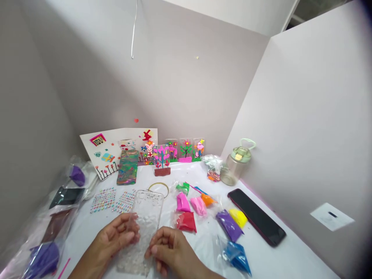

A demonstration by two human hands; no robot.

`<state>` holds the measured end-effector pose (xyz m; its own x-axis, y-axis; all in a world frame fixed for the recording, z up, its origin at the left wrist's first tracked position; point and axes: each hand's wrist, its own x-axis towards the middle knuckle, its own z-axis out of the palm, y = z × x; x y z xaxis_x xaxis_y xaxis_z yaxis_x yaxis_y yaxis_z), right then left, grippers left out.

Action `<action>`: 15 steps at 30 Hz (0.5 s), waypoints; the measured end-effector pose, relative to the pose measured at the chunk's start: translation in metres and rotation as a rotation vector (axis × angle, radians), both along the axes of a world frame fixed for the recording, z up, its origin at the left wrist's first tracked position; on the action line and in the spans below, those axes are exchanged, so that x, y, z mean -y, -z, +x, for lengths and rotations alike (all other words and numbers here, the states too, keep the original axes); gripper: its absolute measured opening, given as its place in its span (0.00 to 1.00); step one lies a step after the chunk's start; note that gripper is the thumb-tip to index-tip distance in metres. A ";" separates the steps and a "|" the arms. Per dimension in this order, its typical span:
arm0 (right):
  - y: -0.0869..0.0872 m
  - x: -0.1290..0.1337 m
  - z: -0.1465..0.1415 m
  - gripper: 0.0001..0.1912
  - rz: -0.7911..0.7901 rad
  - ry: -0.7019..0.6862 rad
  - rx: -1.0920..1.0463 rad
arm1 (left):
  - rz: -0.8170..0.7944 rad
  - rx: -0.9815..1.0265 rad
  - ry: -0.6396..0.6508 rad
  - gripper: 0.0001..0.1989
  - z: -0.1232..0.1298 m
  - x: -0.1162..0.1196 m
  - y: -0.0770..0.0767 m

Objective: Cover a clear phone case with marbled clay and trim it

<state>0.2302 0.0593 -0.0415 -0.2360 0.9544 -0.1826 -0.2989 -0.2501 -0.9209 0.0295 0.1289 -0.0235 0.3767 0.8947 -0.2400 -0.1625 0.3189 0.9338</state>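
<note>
A transparent phone case (145,217) is tilted up between my two hands, its camera end away from me. My left hand (117,234) grips the left edge, with the fingers behind and the thumb near the front. At the lower right edge, my right hand (168,248) pinches the case between thumb and curled fingers. Just beyond the case lies a gold bangle (158,189). Sheets of coloured stick-on gems (104,200) rest to its left. On the right are small bags of modelling clay, among them red (186,222), magenta (183,202) and purple (229,224).
A black phone (257,217) and a lidded bottle (236,164) stand on the right. Decorated cases, one with a pink tree (162,159), lean at the back beside a marbled case (127,167). Plastic bags with purple clay (43,257) line the left edge.
</note>
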 end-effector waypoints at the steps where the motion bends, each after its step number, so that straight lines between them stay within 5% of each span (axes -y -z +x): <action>1: 0.003 0.000 0.001 0.28 0.014 0.002 -0.030 | 0.004 -0.013 0.019 0.26 -0.001 -0.001 0.005; 6: 0.010 -0.002 0.002 0.31 0.052 0.006 -0.117 | -0.004 -0.033 0.059 0.27 -0.003 -0.004 0.016; 15: 0.016 -0.004 0.004 0.33 0.002 -0.023 -0.106 | -0.050 -0.014 0.124 0.26 -0.004 0.002 0.005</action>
